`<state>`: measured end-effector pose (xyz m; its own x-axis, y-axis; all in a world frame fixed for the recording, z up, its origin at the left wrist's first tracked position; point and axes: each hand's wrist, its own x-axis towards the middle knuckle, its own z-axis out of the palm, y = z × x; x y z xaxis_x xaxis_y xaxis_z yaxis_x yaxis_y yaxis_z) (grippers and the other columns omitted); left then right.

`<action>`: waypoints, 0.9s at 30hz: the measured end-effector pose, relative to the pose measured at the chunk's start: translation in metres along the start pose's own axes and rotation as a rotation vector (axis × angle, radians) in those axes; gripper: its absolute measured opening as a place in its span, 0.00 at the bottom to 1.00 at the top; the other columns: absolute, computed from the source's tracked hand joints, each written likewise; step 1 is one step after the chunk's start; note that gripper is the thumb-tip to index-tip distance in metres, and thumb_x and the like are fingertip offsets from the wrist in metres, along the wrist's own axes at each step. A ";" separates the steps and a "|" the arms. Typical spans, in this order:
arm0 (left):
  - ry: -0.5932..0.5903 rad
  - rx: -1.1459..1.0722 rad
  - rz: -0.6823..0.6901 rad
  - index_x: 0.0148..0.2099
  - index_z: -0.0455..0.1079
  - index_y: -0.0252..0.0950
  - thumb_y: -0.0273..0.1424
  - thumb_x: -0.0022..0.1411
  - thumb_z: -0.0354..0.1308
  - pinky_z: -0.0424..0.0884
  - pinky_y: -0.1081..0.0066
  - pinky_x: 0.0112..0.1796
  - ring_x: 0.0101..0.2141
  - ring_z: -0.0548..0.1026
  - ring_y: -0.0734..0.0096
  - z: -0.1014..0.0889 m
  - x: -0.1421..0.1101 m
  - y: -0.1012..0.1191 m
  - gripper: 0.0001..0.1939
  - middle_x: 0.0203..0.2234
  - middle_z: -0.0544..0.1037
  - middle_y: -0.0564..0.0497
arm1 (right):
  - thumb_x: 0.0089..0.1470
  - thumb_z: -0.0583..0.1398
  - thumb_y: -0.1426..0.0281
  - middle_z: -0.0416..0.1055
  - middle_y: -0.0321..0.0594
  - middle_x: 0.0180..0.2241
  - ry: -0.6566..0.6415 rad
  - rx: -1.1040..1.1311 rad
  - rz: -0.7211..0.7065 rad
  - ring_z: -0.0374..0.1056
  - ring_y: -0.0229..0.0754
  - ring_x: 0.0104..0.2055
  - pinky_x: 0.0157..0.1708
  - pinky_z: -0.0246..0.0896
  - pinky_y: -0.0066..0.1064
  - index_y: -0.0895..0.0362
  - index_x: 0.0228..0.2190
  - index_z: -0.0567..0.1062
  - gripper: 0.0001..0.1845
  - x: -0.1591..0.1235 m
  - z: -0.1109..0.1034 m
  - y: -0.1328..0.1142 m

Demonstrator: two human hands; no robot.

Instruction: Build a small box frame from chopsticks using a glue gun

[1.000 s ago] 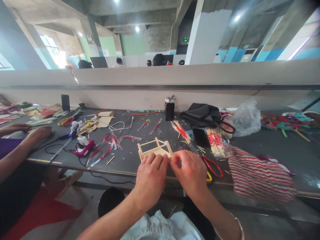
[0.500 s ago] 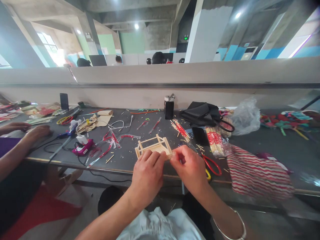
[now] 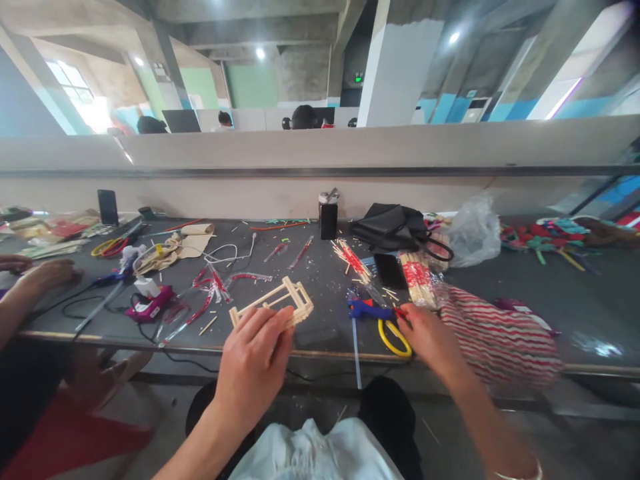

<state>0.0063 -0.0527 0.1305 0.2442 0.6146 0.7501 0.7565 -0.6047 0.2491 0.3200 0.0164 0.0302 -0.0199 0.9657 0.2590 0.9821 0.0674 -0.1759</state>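
Note:
My left hand (image 3: 257, 360) is closed around the near side of a small frame glued up from pale wooden sticks (image 3: 299, 300), held just above the table's front edge. Over to the right, my right hand (image 3: 431, 337) has its fingers curled at the handle end of a blue glue gun (image 3: 369, 309). A clear glue stick (image 3: 357, 353) runs from the gun down past the table edge. Scissors with a yellow loop (image 3: 395, 340) and a red one lie directly under that hand, the red loop mostly covered. My fingertips there are partly hidden.
Behind lie stick bundles in red wrappers (image 3: 417, 279), a dark phone (image 3: 390, 272) and a black bag (image 3: 387, 227). A striped cloth (image 3: 500, 337) sits right. Torn wrappers (image 3: 215, 287) and a purple power socket (image 3: 149, 303) are left, near another person's hand (image 3: 53, 275).
My right hand has let go of the stick frame and moved right to the glue gun and scissors. My left hand has moved left with the frame, which is now turned. The view has shifted slightly.

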 end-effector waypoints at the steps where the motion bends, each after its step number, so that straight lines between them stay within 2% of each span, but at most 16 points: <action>1: 0.006 0.002 -0.002 0.48 0.67 0.35 0.20 0.60 0.56 0.69 0.68 0.36 0.32 0.71 0.70 0.001 0.000 -0.001 0.13 0.30 0.74 0.50 | 0.55 0.55 0.74 0.76 0.46 0.31 -0.020 -0.003 -0.005 0.72 0.47 0.34 0.33 0.59 0.33 0.58 0.36 0.73 0.08 -0.002 0.007 0.005; 6: 0.000 0.001 0.001 0.48 0.67 0.35 0.21 0.61 0.55 0.70 0.67 0.37 0.32 0.71 0.70 0.006 0.000 0.000 0.13 0.30 0.75 0.51 | 0.56 0.52 0.75 0.73 0.55 0.43 -0.002 -0.003 0.009 0.68 0.52 0.47 0.44 0.59 0.38 0.64 0.47 0.70 0.17 -0.006 0.027 0.011; 8: -0.008 -0.006 0.006 0.48 0.67 0.36 0.21 0.61 0.55 0.70 0.67 0.37 0.32 0.71 0.70 0.007 0.001 0.001 0.13 0.30 0.75 0.51 | 0.56 0.51 0.75 0.74 0.56 0.42 -0.008 0.006 0.028 0.69 0.52 0.46 0.44 0.59 0.38 0.64 0.48 0.69 0.18 -0.003 0.031 0.015; 12: -0.012 0.002 0.016 0.48 0.68 0.35 0.21 0.61 0.55 0.70 0.67 0.36 0.31 0.70 0.70 0.005 0.001 0.003 0.13 0.30 0.74 0.50 | 0.50 0.54 0.77 0.75 0.48 0.39 -0.067 0.055 -0.003 0.72 0.47 0.42 0.42 0.62 0.33 0.59 0.46 0.71 0.20 -0.004 0.035 0.027; 17: -0.018 0.069 0.016 0.47 0.69 0.32 0.20 0.60 0.55 0.70 0.66 0.33 0.30 0.69 0.68 0.004 0.000 0.007 0.12 0.29 0.74 0.48 | 0.42 0.54 0.79 0.74 0.52 0.42 -0.146 0.103 -0.045 0.71 0.52 0.44 0.45 0.63 0.39 0.62 0.50 0.69 0.30 -0.014 0.045 0.050; 21: -0.028 0.098 0.027 0.46 0.69 0.32 0.20 0.60 0.55 0.70 0.66 0.32 0.29 0.69 0.67 0.004 0.002 0.009 0.12 0.29 0.74 0.48 | 0.46 0.53 0.73 0.73 0.50 0.44 -0.211 0.276 -0.102 0.70 0.50 0.47 0.48 0.62 0.40 0.61 0.53 0.65 0.30 -0.013 0.053 0.067; 24: 0.007 0.022 0.031 0.46 0.68 0.31 0.20 0.60 0.56 0.69 0.67 0.34 0.31 0.70 0.69 0.003 0.005 0.009 0.12 0.30 0.74 0.48 | 0.46 0.56 0.68 0.73 0.51 0.45 -0.183 0.232 -0.138 0.68 0.54 0.49 0.49 0.61 0.42 0.61 0.51 0.68 0.28 -0.010 0.052 0.064; 27: 0.022 -0.034 -0.005 0.46 0.69 0.32 0.20 0.60 0.56 0.69 0.69 0.35 0.31 0.70 0.71 0.001 0.006 0.008 0.11 0.29 0.74 0.50 | 0.44 0.57 0.72 0.73 0.51 0.42 -0.220 0.154 -0.090 0.68 0.53 0.46 0.47 0.60 0.39 0.62 0.50 0.67 0.29 -0.006 0.046 0.052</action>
<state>0.0146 -0.0537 0.1363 0.2267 0.6063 0.7623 0.7365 -0.6188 0.2731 0.3622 0.0252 -0.0237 -0.1622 0.9842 0.0706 0.9349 0.1761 -0.3081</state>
